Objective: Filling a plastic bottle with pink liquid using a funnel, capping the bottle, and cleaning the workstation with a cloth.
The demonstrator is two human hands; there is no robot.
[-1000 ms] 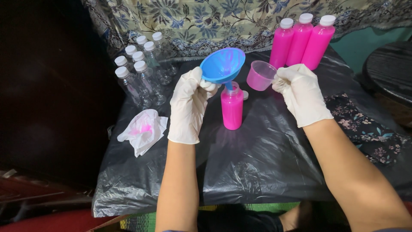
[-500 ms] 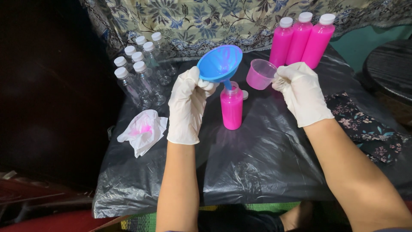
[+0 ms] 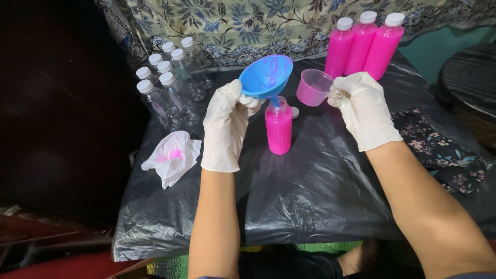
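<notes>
A shiny black plastic sheet [image 3: 320, 191] covers the table to catch spills. The gloved left hand [image 3: 225, 124] holds a blue plastic funnel [image 3: 266, 76] tilted, spout in the open pink bottle [image 3: 278, 126]. The gloved right hand [image 3: 364, 108] grips a small pink cup [image 3: 313, 87] just beside it.

Tilted blue funnel [image 3: 266, 76] over pink-filled bottle [image 3: 278, 129]

Three capped pink-filled plastic bottles [image 3: 364, 41] are standing just beyond the right hand [image 3: 364, 109]; capped clear empty bottles [image 3: 168, 88] are clustering left of the left hand [image 3: 225, 126]; no labels are showing.
</notes>
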